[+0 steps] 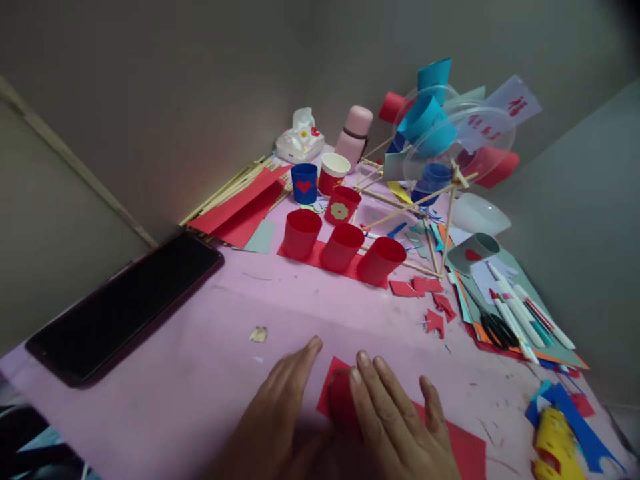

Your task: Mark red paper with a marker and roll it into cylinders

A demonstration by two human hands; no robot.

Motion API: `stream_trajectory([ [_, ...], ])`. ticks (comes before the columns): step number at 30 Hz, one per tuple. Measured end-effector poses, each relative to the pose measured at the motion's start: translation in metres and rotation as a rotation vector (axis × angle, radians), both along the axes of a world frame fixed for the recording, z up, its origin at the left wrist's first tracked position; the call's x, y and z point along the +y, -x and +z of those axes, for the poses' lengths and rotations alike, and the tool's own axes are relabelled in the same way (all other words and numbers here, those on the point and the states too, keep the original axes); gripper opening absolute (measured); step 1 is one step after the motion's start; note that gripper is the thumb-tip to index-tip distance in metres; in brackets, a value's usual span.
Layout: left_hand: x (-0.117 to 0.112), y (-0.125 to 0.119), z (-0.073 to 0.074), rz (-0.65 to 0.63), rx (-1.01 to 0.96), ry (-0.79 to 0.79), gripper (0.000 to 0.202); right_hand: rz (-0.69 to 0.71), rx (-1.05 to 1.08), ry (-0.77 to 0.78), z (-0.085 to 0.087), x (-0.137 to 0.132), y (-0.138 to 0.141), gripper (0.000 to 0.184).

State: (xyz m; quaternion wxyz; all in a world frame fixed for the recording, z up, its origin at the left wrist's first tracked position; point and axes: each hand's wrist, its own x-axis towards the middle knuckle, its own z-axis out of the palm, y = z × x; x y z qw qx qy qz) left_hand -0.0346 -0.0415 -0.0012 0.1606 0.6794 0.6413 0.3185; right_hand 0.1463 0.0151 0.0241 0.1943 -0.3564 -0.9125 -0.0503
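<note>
A rolled red paper tube (342, 399) stands on a flat strip of red paper (467, 445) at the table's near edge. My right hand (397, 420) lies against the tube's right side with fingers stretched out flat and thumb spread away. To the left of the tube, my left hand (280, 407) has its fingers extended, touching the table side; its thumb is dim and partly hidden low near the tube. Farther up, three red paper tubes (343, 247) stand in a row on another red strip (286, 252).
A phone (125, 307) lies left. Behind are red sheets (240, 207), sticks, a blue cup (305, 184), a pink bottle (356, 137) and a stick frame (450, 220) with clear discs. On the right are scissors (497, 330), markers (520, 313) and a yellow object (555, 443).
</note>
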Motion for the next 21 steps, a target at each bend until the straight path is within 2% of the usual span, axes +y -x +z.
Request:
stream_trajectory([
  [4,-0.001,-0.001,-0.008,-0.033,0.149,-0.060,0.071,0.013,-0.049,-0.020,-0.003,0.001,-0.005,0.057],
  [9,-0.003,-0.004,-0.013,-0.041,0.195,-0.146,0.066,0.079,-0.090,-0.036,-0.008,0.004,-0.011,0.067],
  [16,0.002,-0.006,-0.006,-0.078,0.221,-0.178,0.059,0.105,-0.181,-0.018,0.002,0.006,-0.012,0.078],
  [19,0.002,-0.008,-0.003,-0.062,0.229,-0.201,0.055,0.148,-0.268,-0.025,0.008,0.006,-0.012,0.080],
  [21,0.001,-0.010,-0.002,-0.042,0.227,-0.217,0.054,0.129,-0.276,-0.023,0.009,0.005,-0.012,0.078],
])
